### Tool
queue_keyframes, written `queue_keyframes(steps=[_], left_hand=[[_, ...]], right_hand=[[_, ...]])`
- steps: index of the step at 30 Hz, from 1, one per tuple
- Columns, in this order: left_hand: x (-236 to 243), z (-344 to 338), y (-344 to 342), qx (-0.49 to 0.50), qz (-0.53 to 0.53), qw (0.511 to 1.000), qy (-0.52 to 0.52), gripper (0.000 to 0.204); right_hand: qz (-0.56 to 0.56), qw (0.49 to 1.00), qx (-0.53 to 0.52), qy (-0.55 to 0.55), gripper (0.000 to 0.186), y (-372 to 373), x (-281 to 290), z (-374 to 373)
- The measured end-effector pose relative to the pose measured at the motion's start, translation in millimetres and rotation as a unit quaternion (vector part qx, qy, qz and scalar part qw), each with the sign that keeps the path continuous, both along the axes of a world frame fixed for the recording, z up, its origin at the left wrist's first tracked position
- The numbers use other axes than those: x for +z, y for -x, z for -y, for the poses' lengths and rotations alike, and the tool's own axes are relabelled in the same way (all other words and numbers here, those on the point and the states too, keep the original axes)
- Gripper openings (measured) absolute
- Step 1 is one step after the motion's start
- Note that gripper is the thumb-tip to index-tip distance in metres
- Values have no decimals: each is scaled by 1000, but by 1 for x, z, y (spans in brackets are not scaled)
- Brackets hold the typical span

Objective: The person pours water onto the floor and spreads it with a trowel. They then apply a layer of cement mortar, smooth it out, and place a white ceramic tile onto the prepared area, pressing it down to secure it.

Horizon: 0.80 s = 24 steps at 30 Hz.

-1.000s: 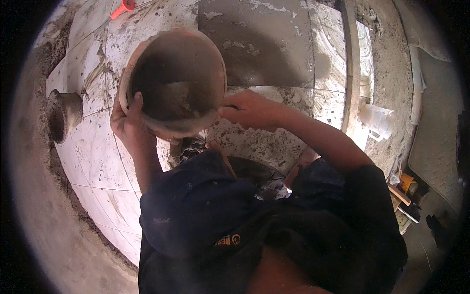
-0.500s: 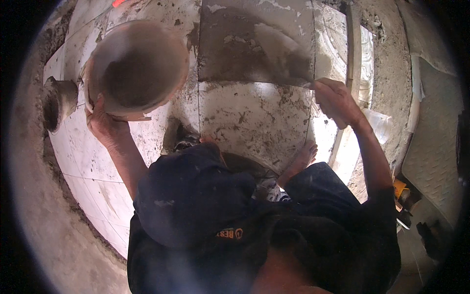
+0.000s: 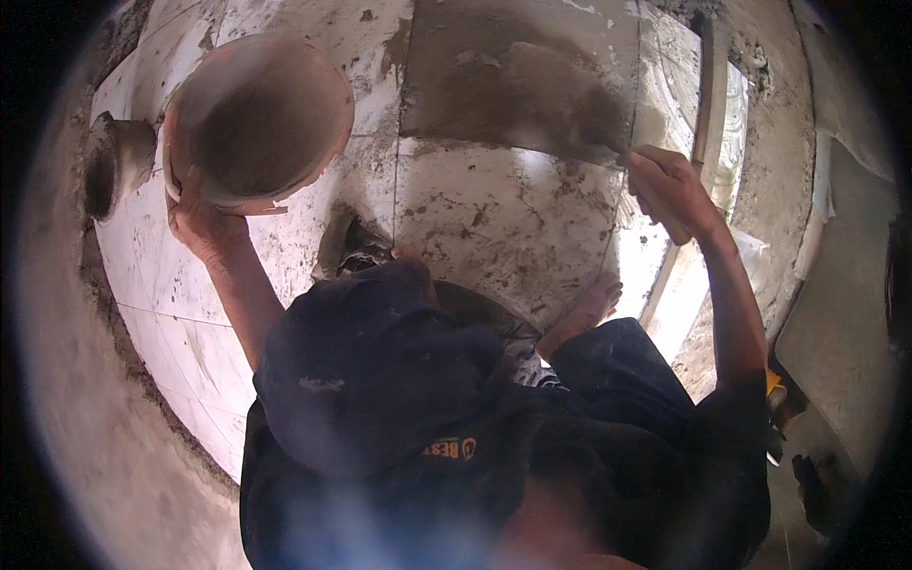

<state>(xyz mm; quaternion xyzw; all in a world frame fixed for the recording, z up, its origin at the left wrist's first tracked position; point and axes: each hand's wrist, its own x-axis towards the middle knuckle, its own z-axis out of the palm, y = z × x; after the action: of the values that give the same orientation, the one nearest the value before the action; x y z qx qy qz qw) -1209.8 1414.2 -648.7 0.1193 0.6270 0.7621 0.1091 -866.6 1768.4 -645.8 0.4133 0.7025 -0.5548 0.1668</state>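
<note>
My left hand (image 3: 201,223) grips the near rim of a round, mortar-stained bowl (image 3: 328,85), thumb over the edge. Grey, powdery-looking stuff lies inside the bowl, which is held above the pale tiles at the left. Closed round the handle of a trowel (image 3: 680,231) is my right hand (image 3: 668,185). The trowel's blade is blurred and hard to make out. It lies against the right part of a dark, wet-looking mortar patch (image 3: 465,109) on the floor. Nearer to me is a dirt-speckled white tile (image 3: 503,204).
A short, wide pipe (image 3: 122,166) stands out at the far left. Along the right runs a long straight bar (image 3: 712,95), with a clear plastic container (image 3: 750,252) beside it. A yellow-and-dark tool (image 3: 777,388) lies at the lower right. My bare foot (image 3: 584,312) rests on the tiles.
The view has shifted a little. The bowl has moved slightly left over the tiles, still in my left hand. The pale streak in the mortar patch now looks darker near the trowel.
</note>
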Motion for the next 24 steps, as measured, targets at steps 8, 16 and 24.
queue_keyframes(steps=[8, 16, 24], left_hand=[[-5, -1, 0, 38, 0, 999, -7, 73], [-3, -1, 1, 40, -12, 999, -11, 73], [-9, 3, 1, 9, -25, 998, -53, 69]], right_hand=[[-62, 989, 131, 15, 40, 69, -13, 14], [-41, 979, 197, -4, 42, 88, -15, 7], [-22, 984, 174, -41, 41, 80, -8, 10]])
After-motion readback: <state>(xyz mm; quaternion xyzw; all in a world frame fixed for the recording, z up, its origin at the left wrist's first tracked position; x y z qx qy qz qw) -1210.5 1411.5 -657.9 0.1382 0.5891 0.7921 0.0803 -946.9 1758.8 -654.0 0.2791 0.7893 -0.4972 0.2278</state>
